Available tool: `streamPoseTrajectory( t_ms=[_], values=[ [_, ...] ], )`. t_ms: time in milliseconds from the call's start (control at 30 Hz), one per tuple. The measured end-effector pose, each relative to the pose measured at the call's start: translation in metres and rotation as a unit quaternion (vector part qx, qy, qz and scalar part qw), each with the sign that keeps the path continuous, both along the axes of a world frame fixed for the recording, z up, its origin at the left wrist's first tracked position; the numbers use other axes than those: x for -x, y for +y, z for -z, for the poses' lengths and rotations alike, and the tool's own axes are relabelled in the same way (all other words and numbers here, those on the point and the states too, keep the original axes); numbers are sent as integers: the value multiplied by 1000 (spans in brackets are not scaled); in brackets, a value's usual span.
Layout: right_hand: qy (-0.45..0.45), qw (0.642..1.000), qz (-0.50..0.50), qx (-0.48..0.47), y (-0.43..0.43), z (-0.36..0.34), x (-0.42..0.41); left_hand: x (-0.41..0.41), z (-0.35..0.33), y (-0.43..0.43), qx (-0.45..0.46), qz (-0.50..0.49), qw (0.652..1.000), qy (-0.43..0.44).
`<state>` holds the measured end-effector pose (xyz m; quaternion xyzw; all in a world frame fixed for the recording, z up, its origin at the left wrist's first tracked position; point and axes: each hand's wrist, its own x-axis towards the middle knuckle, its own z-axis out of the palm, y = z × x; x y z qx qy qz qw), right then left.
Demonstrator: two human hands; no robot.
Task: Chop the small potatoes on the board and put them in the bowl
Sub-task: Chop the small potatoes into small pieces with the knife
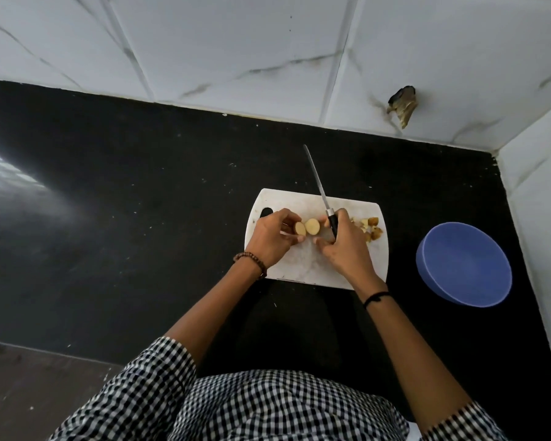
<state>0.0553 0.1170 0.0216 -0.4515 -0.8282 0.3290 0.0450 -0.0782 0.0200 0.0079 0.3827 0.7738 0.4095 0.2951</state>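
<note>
Your left hand (272, 238) pinches one potato half (300, 229) on the white board (303, 268) and your right hand (341, 243) grips the knife (323, 198), so lay both halves flat, tuck your fingers back, then cut.

- The surface (140, 218) looks like black polished stone, speckled and glossy under the glare at left.
- White marble-look wall tiles (236, 43), smooth with grey veins.
- Cutting board (303, 265): white matt plastic, scuffed.
- Knife (315, 176): bright steel blade, black handle.
- Bowl (465, 265): smooth, matt blue plastic.
- Checked cloth shirt (268, 405); a bracelet (252, 262) that looks like wooden beads.
</note>
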Motion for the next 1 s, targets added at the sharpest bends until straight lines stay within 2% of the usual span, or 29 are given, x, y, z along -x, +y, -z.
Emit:
streamPoseTrajectory(
  t_ms=[167,267,367,467,600,667,867,933,1000],
  values=[
    [29,999,-9,20,2,4,3,4,2,0,-15,10,1000,-25],
    [40,998,19,42,3,2,4,7,5,-1,-25,-22,998,-45],
    [58,995,58,58,0,3,3,8,6,-1,-37,-60,997,-27],
    [63,994,76,56,-2,4,2,13,7,0,-36,-71,997,24],
    [52,993,86,63,-3,2,2,25,9,4,5,-69,974,216],
    [43,992,91,69,-4,0,1,31,7,7,30,-67,960,269],
    [31,993,90,65,-5,-2,-2,47,4,22,129,1,950,284],
    [32,993,88,69,-4,-3,-4,46,4,20,119,17,944,306],
    [42,992,87,83,-2,-6,-5,41,2,15,63,45,947,311]
  ],
)
